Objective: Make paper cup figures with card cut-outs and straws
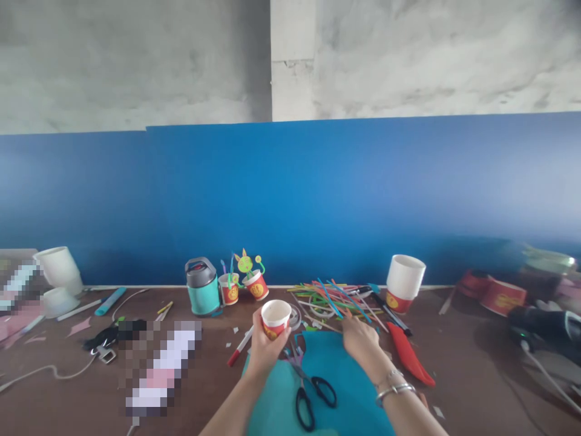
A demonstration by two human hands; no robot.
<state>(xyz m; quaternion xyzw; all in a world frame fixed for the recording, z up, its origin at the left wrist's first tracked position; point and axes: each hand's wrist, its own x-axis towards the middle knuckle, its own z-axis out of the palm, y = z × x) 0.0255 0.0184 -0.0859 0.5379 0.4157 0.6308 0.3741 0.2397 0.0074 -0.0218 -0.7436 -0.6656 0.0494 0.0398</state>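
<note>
My left hand (264, 342) is wrapped round a small red and white paper cup (276, 315), held upright with its opening facing up. My right hand (360, 339) reaches to the near edge of a loose pile of coloured sticks (333, 298); its fingertips are too small to tell whether they grip a stick. Black-handled scissors (303, 378) lie between my forearms on teal sheets (345, 378). A roll of tape (295, 317) sits just behind the held cup.
Behind stand a teal jar (203, 297) and two decorated cups (256, 284). Stacked white cups (403, 278) are at the right, near a red pouch (408, 354). A red marker (239, 348) lies left of my left hand. A blue partition (290, 200) rises behind the table.
</note>
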